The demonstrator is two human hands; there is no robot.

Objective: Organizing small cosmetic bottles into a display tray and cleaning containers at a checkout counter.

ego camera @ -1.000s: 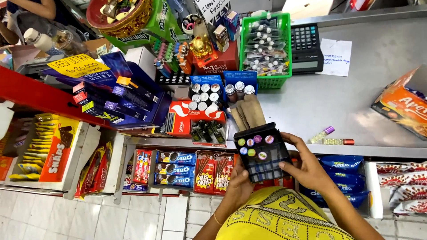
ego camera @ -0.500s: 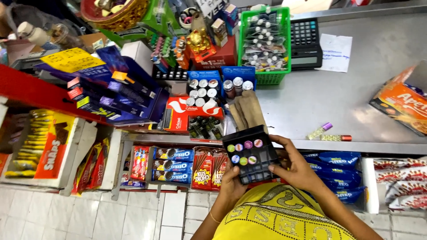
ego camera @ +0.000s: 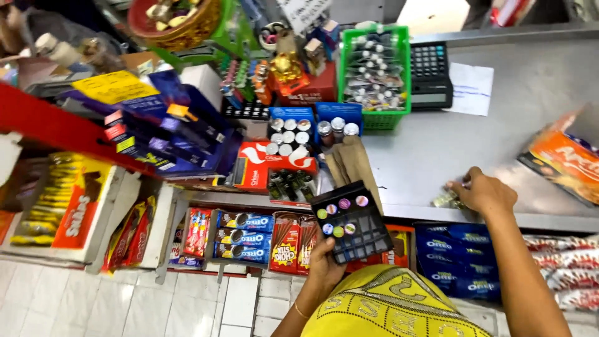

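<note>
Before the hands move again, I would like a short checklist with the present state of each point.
1. Left hand holds the black tray from below: ok.
2. Tray level: not ok, it is tilted.
3. Round pieces sit in their compartments: ok.
4. Right hand is on the small items on the counter: ok.
5. Firm grip on those items: cannot tell.

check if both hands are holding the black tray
No, only the left hand holds the black tray; the right hand is out on the metal counter.
</note>
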